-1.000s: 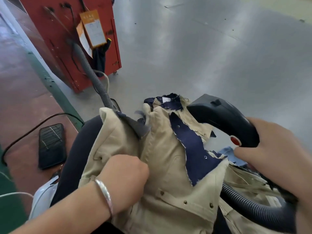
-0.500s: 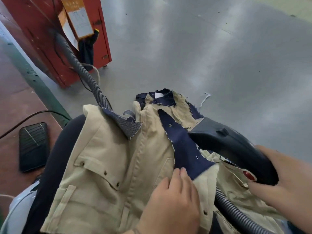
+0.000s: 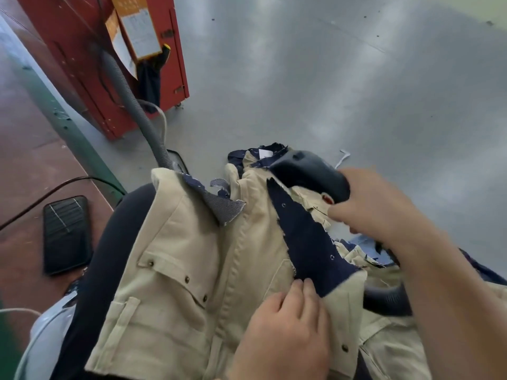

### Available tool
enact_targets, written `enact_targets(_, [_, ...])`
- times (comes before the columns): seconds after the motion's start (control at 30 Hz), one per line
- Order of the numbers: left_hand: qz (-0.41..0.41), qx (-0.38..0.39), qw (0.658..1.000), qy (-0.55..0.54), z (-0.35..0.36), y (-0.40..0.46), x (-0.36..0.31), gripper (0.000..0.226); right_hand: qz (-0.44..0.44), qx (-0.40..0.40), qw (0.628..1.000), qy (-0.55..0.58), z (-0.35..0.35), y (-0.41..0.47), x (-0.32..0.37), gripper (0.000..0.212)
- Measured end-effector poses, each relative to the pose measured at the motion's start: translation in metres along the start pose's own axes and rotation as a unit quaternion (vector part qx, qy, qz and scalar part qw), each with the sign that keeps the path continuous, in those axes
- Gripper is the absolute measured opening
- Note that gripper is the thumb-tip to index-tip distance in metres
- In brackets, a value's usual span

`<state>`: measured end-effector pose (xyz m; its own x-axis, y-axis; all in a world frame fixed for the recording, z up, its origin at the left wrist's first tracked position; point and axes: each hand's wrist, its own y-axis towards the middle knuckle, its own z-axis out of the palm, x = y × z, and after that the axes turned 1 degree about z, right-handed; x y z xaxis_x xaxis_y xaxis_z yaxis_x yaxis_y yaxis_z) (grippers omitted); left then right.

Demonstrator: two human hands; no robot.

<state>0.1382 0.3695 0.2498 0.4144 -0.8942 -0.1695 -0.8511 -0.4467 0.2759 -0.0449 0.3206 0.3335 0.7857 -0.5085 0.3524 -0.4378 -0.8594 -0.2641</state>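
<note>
Head view, seemingly mid-steaming: right hand (image 3: 384, 209) grips the steamer (image 3: 307, 174), left hand (image 3: 285, 327) presses flat-fingered on the jacket (image 3: 178, 270); next probably a steady downward sweep

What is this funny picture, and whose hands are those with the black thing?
The camera sits on a person's head and looks down, so you see that person's own two hands. The right hand grips a black tool with a ribbed hose; it looks like a clothes steamer. Its front end is up by the collar of a beige jacket, which is draped over a dark padded stand. The left hand rests on the jacket, fingertips at a navy strip with snaps. On the reddish surface to the left lies a black phone.
</note>
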Motion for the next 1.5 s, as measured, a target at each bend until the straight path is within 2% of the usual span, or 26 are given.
enact_targets(0.13, [-0.009, -0.040, 0.999, -0.022, -0.010, -0.003, 0.007, 0.015, -0.008, -0.055, 0.996, 0.074, -0.029, -0.014, -0.012, 0.018])
enact_targets(0.23, [-0.011, -0.032, 0.999, -0.016, -0.015, -0.004, 0.011, 0.021, -0.018, -0.054, 0.998, 0.026, -0.045, -0.054, -0.025, 0.020])
enact_targets(0.37, [-0.011, -0.036, 0.999, -0.023, -0.016, 0.000, 0.010, 0.020, -0.010, -0.020, 1.000, 0.021, -0.035, -0.104, -0.040, 0.047])
enact_targets(0.53, [-0.006, -0.046, 0.999, -0.029, -0.016, -0.001, 0.009, 0.015, 0.013, 0.056, 0.993, -0.107, -0.009, -0.110, -0.034, 0.038])
enact_targets(0.73, [-0.017, -0.040, 0.998, -0.052, -0.016, 0.000, 0.012, 0.013, 0.014, 0.024, 0.979, -0.203, 0.005, -0.085, 0.004, 0.023])
enact_targets(0.9, [-0.025, -0.036, 0.997, -0.069, -0.014, 0.002, 0.011, 0.013, -0.021, -0.049, 0.983, -0.174, 0.011, -0.046, 0.026, 0.023])
enact_targets(1.07, [-0.028, -0.019, 0.997, -0.066, -0.016, -0.003, 0.008, 0.010, -0.010, -0.019, 0.994, -0.107, 0.005, 0.013, 0.042, 0.016])
enact_targets(1.13, [-0.035, -0.018, 0.997, -0.073, -0.018, -0.005, 0.009, 0.012, -0.011, -0.030, 0.998, -0.057, -0.007, 0.016, 0.034, 0.014])
enact_targets(1.23, [-0.042, -0.021, 0.996, -0.080, -0.021, -0.010, 0.014, 0.013, -0.015, -0.049, 0.998, 0.022, -0.031, -0.016, 0.013, 0.024])
enact_targets(1.4, [-0.022, -0.028, 0.994, -0.102, -0.017, -0.016, 0.022, 0.017, -0.005, -0.032, 0.999, 0.035, -0.035, -0.099, -0.021, 0.055])
enact_targets(1.5, [-0.002, -0.026, 0.995, -0.098, -0.017, -0.018, 0.024, 0.019, 0.013, 0.004, 1.000, -0.013, -0.028, -0.120, -0.040, 0.056])
